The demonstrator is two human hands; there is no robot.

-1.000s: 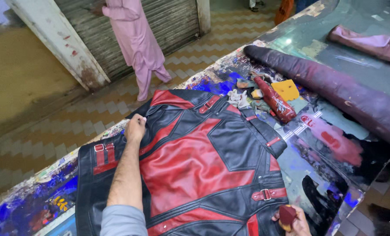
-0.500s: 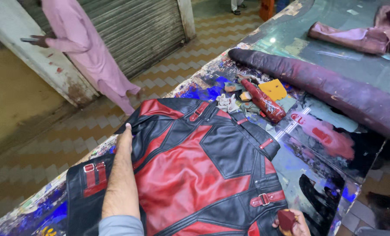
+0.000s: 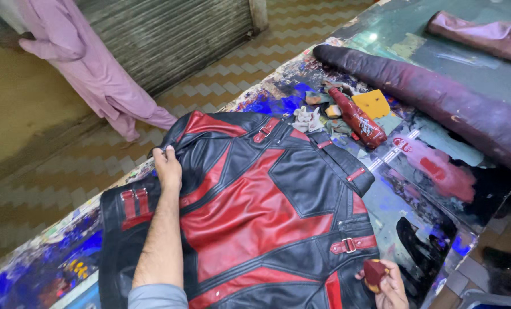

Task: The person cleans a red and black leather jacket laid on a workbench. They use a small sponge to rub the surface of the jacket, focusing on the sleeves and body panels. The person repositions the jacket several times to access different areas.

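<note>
Person in pink: stands on the tiled floor (image 3: 221, 86) at about 10 o'clock from the jacket, well apart from the counter; not the wearer's own hands.

Counter (image 3: 44, 269): paint-stained, running from 7 o'clock to 1 o'clock across the view.

Left hand (image 3: 168, 169): reaches out along the forearm toward 12 o'clock and pinches the collar edge of the jacket, fingers curled closed on the leather.

Jacket (image 3: 255, 212): black and red leather, spread flat on the counter. Its long axis runs from the collar at about 11 o'clock down to the hem at 5 o'clock. The left sleeve with red straps lies at 9 o'clock of the left forearm.

Which hand is nearer: the left hand is already on the jacket at its far, collar end; the right hand sits just off the hem at the near end.

Right hand (image 3: 388, 283): low at 5 o'clock of the jacket, clenched around a small dark red sponge (image 3: 374, 272), just beside the hem and the buckled strap.

Red bottle (image 3: 358, 117): lies on its side at 1 o'clock of the jacket, near the shoulder, among a yellow sponge (image 3: 373, 103) and a crumpled rag (image 3: 307, 120).

Rolled leather (image 3: 438, 97): a long dark purple roll at 2 o'clock, well apart from both hands.
</note>
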